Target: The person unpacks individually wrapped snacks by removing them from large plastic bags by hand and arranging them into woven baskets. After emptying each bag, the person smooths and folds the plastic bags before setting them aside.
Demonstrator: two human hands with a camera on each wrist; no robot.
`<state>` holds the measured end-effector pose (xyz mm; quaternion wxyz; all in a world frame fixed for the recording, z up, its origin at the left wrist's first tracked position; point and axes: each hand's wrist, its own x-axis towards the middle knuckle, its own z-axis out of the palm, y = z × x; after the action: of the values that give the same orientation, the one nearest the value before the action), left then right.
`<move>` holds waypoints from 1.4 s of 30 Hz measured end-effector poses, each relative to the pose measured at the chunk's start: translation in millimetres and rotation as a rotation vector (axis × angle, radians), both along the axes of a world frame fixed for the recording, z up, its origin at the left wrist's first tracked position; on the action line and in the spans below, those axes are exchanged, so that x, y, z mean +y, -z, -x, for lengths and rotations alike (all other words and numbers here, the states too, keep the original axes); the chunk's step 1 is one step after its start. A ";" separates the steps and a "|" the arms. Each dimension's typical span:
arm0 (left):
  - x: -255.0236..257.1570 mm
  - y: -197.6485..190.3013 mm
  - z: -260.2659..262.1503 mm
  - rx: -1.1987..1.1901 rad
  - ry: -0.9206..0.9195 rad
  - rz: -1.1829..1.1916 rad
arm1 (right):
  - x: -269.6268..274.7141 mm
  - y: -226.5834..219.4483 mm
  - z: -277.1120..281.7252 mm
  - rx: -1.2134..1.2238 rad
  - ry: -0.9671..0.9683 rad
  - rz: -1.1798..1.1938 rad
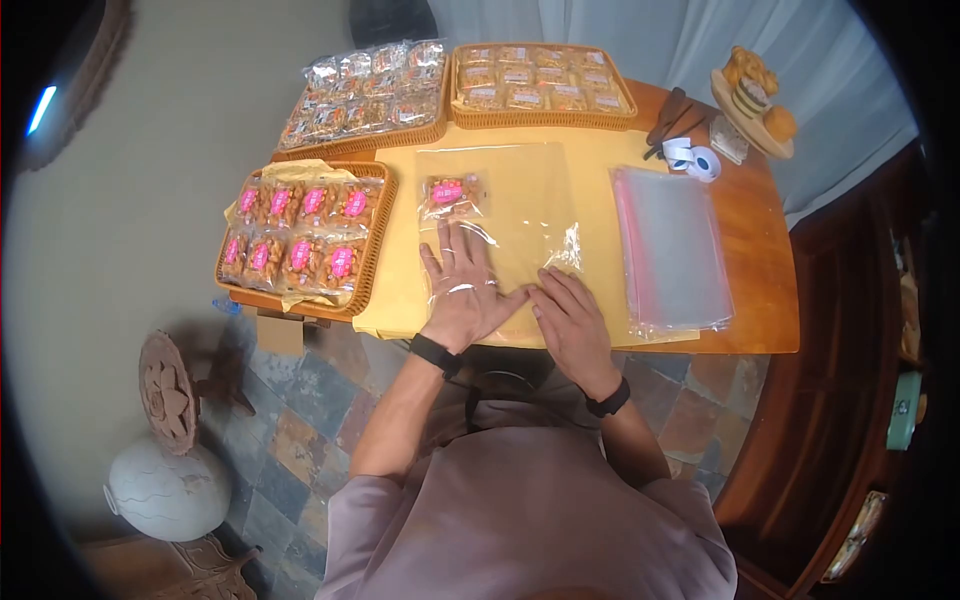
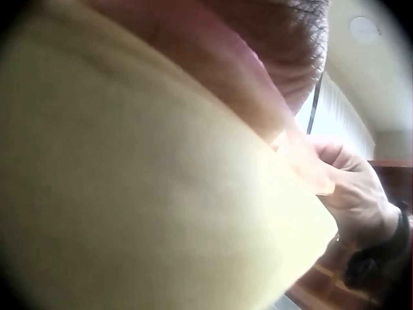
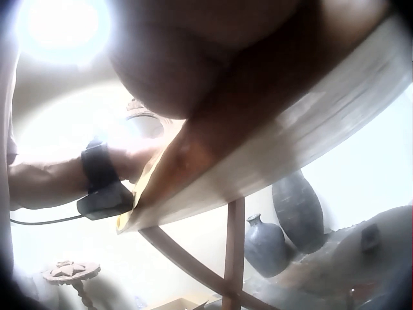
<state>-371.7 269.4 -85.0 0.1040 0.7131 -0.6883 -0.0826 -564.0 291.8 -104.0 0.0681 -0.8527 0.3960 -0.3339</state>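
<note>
A large clear plastic bag (image 1: 520, 200) lies flat on the yellow sheet (image 1: 400, 280). At its upper left is a small packet of brown snacks with a pink label (image 1: 450, 194). My left hand (image 1: 461, 290) rests palm down on the film just below that packet, fingers spread. Lower right of it, my right hand (image 1: 573, 325) lies with straight fingers on the bag's near part, close to my left thumb. In the left wrist view the right hand (image 2: 352, 194) shows beyond a blurred pale yellow edge.
Pink-labelled packets fill a wicker tray (image 1: 378, 235) at left; two more trays (image 1: 440, 125) (image 1: 545, 120) of packets stand behind. Right of the bag lies a stack of clear sleeves (image 1: 675, 250), with tape rolls (image 1: 703, 163) and a bread display (image 1: 768, 128) behind.
</note>
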 end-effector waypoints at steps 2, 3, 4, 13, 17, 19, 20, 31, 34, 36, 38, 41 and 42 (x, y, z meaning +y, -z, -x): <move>-1.7 -6.3 -1.9 -0.001 0.038 -0.079 | 0.7 -0.2 1.9 -0.023 -0.018 -0.003; -3.4 -11.3 -3.6 -0.004 0.035 -0.082 | 1.3 0.2 2.2 -0.026 -0.021 -0.005; -7.7 -20.4 -5.6 0.024 0.027 -0.135 | 0.1 0.0 1.8 -0.028 -0.030 -0.015; -29.0 -27.2 -6.7 -0.084 0.062 -0.221 | -1.3 -0.1 2.2 -0.058 -0.032 -0.031; -45.6 -51.2 -10.9 -0.107 0.063 -0.457 | 0.6 0.1 2.3 -0.029 -0.049 -0.054; -51.2 -49.5 -13.9 -0.119 0.045 -0.470 | -1.0 2.1 2.1 -0.022 -0.057 -0.045; -53.2 -48.2 -14.9 -0.135 0.041 -0.491 | -0.1 3.1 2.3 -0.017 -0.049 -0.044; -59.5 -47.0 -20.2 -0.144 0.057 -0.550 | 1.3 2.6 1.0 -0.036 -0.059 -0.048; -41.4 -26.7 -24.0 -0.120 0.035 -0.401 | 1.7 1.1 1.1 -0.040 -0.058 -0.050; -27.2 -14.9 -30.8 -0.146 0.096 -0.177 | 2.3 0.7 0.7 -0.042 -0.062 -0.060; -13.0 0.3 -32.2 -0.089 0.118 -0.121 | 2.7 0.9 0.6 -0.026 -0.041 -0.052; 0.4 18.4 -37.3 -0.009 0.150 -0.008 | 1.8 3.1 0.5 -0.025 -0.034 -0.049; 2.8 22.3 -39.1 0.011 0.163 0.049 | 1.3 2.9 -0.1 -0.024 -0.040 -0.049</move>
<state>-332.5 272.2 -107.3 0.1182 0.6514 -0.7455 -0.0779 -563.9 293.1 -106.9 0.1004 -0.8544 0.3863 -0.3327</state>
